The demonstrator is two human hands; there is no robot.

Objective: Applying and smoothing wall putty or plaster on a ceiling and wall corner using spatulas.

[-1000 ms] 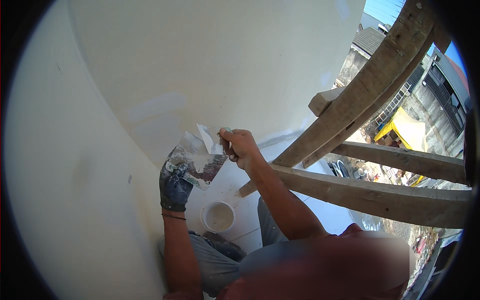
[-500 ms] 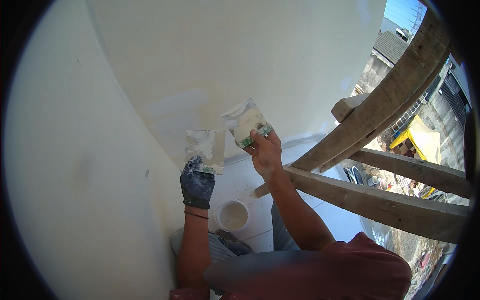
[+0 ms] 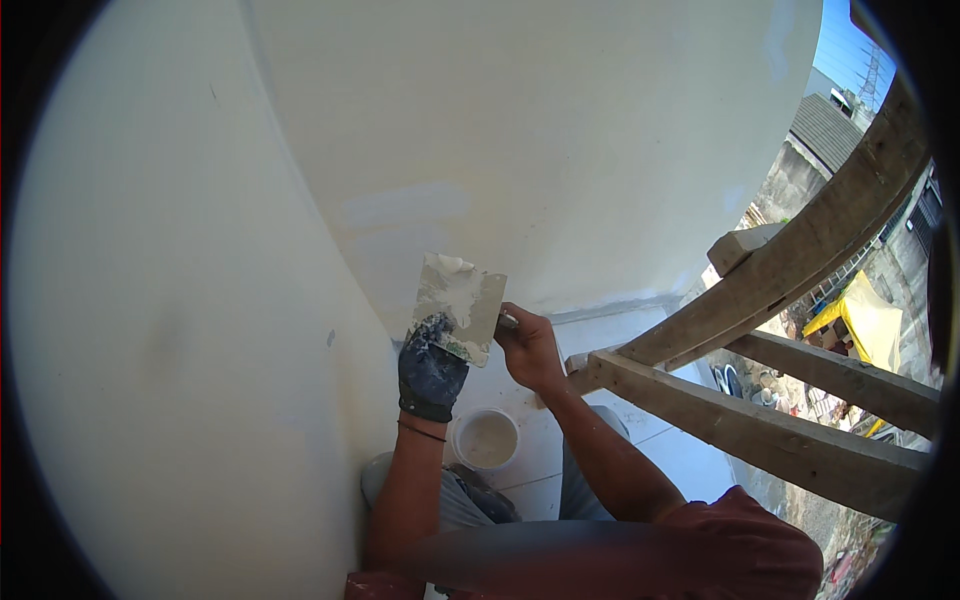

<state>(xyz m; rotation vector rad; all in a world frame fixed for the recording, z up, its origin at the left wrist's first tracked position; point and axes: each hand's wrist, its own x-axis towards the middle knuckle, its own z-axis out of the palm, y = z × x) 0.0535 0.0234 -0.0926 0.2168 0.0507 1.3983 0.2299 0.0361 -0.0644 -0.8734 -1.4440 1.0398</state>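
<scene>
My left hand point(image 3: 433, 375), in a dark glove smeared with white paste, grips a flat, square putty knife point(image 3: 478, 305) by its lower edge. Pale filler point(image 3: 452, 264) is spread over the blade, with a thicker lump along its far edge. Close on the right, my bare right hand point(image 3: 532, 352) is closed round a second putty knife point(image 3: 508, 321). Only a small part of that one shows by the thumb; the rest is turned edge-on or hidden behind the first blade. Below the hands, a white bucket point(image 3: 517, 443) with greyish paste inside stands on the floor.
Plastered walls point(image 3: 250, 330) meet in a corner at left and ahead, with whitish patches point(image 3: 405, 203). Wooden beams point(image 3: 760, 410) cross at the right, beyond the white tiled floor point(image 3: 665, 445). Farther down lie a yard and a yellow canopy point(image 3: 868, 315).
My right hand has lowered its putty knife and brought it against or just behind the left one. The left blade has tilted slightly. The whole view has shifted, moving the scene rightward.
</scene>
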